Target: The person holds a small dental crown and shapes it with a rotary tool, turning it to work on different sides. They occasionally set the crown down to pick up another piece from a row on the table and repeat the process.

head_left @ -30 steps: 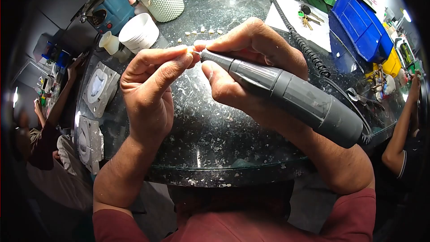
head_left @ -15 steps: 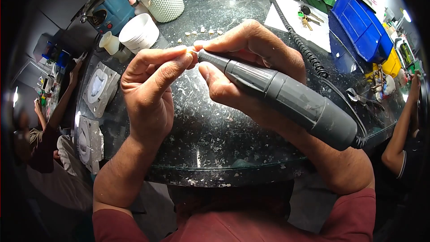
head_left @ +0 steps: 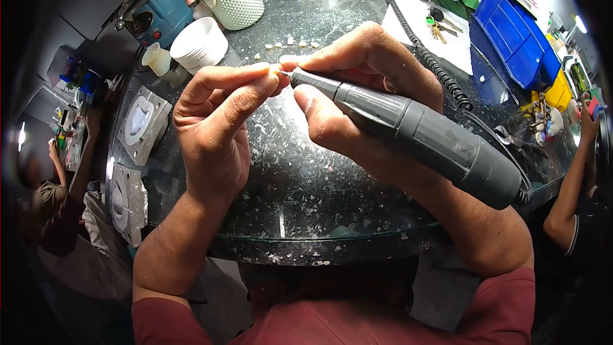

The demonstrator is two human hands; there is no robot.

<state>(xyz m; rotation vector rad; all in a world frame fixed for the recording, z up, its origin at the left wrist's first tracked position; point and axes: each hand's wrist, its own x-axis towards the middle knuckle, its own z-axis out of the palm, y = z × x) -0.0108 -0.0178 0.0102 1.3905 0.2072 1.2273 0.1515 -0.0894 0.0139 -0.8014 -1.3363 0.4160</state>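
Dark speckled worktop (head_left: 306, 172) fills the view; over it the right hand (head_left: 364, 96) wraps a grey rotary handpiece (head_left: 415, 131), its tip touching a tiny pale piece (head_left: 276, 71) pinched between the left hand's (head_left: 214, 134) fingertips

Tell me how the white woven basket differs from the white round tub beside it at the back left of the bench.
The white woven basket has a textured, dotted wall; the white round tub has a smooth wall. The basket holds scissors and other metal tools that stick out of its top; what the tub holds cannot be seen. The basket stands farther back and looks taller than the squatter tub. Both are white, round, open-topped and stand upright on the dark speckled bench.
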